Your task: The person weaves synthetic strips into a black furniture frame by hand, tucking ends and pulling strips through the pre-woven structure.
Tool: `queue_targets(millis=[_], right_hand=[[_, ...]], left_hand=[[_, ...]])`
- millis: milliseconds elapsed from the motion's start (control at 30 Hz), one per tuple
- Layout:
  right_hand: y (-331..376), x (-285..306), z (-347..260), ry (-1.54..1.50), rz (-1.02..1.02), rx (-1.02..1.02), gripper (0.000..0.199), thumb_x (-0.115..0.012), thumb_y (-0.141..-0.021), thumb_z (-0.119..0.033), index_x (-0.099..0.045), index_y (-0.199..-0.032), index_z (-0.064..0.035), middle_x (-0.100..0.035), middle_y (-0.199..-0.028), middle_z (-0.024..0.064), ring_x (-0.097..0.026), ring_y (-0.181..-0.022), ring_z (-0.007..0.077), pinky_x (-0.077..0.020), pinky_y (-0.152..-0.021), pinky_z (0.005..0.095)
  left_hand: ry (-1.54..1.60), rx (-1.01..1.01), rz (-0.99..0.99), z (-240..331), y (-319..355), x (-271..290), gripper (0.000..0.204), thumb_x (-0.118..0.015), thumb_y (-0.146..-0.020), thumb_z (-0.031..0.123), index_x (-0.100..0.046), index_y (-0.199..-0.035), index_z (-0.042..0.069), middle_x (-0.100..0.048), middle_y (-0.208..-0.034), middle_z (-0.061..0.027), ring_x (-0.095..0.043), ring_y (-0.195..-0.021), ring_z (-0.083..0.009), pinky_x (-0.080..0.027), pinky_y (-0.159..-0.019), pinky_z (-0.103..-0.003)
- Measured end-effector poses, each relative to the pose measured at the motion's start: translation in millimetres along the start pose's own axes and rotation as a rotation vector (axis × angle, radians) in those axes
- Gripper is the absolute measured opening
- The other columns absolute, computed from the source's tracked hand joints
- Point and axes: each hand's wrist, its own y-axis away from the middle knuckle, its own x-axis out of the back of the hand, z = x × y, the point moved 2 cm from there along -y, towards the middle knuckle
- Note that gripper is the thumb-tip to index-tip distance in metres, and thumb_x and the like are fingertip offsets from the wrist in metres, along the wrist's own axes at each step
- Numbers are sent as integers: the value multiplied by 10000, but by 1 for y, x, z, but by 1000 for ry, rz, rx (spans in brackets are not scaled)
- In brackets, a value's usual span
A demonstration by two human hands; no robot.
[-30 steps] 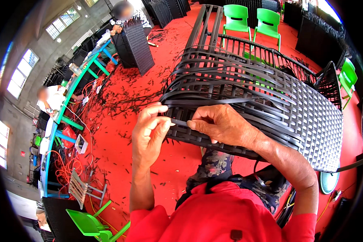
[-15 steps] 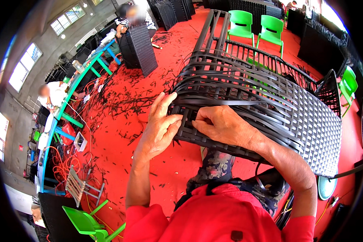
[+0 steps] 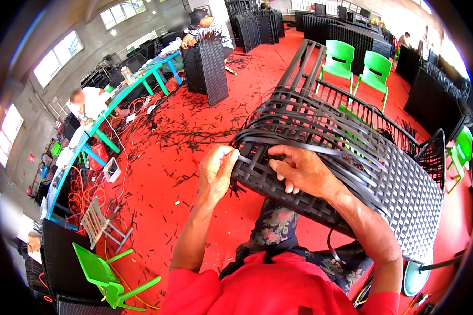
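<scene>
Pinching a strip at the left end of the wicker frame in the narrow grip of the left hand; poising the right hand over the frame with its grip parted, beside loose strips, with green chairs beyond the frame.

The left hand pinches a short dark strip at the left end of a black woven frame. The right hand is just to the right, over the weave, its thumb and forefinger apart. Loose dark strips run across the frame toward the right. Two green chairs stand beyond it on the red floor, which is littered with scraps. Far left, a person in white sits by a long blue-green table; another green chair stands near left.
</scene>
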Motion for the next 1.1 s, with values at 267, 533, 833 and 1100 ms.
queue_targets(millis=[267, 533, 833, 1100], right_hand=[[4, 10, -7, -1, -190, -152, 334, -524, -937, -195, -531, -1203, 6, -585, -824, 45, -565, -602, 89, -481, -547, 234], [-7, 3, -26, 69, -208, -277, 299, -533, -938, -178, -548, -1185, -10, -578, -819, 34, -553, -625, 80, -481, -565, 232], [-21, -7, -38, 96, -119, -216, 273, -540, -938, -162, -563, -1157, -1, -576, -735, 19, -549, -553, 48, -456, -505, 201], [-39, -19, -56, 251, -155, -279, 241, -540, -933, -140, -596, -1120, 2, -578, -701, 19, -542, -533, 52, -438, -479, 204]], left_hand=[[349, 102, 48, -19, 8, -7, 197, -519, -938, 191, -559, -906, 1, -581, -819, -34, -551, -740, -79, -447, -685, -232], [510, 108, 81, -22, 10, -3, 189, -526, -946, 183, -559, -915, -1, -576, -790, -36, -538, -693, -78, -436, -622, -225], [650, 196, -11, -26, 1, -4, 165, -541, -935, 180, -575, -910, 21, -582, -740, -8, -545, -671, -60, -410, -596, -202], [936, 219, -20, -29, 2, -2, 140, -551, -930, 161, -575, -896, 27, -572, -747, -5, -544, -685, -52, -410, -592, -202]])
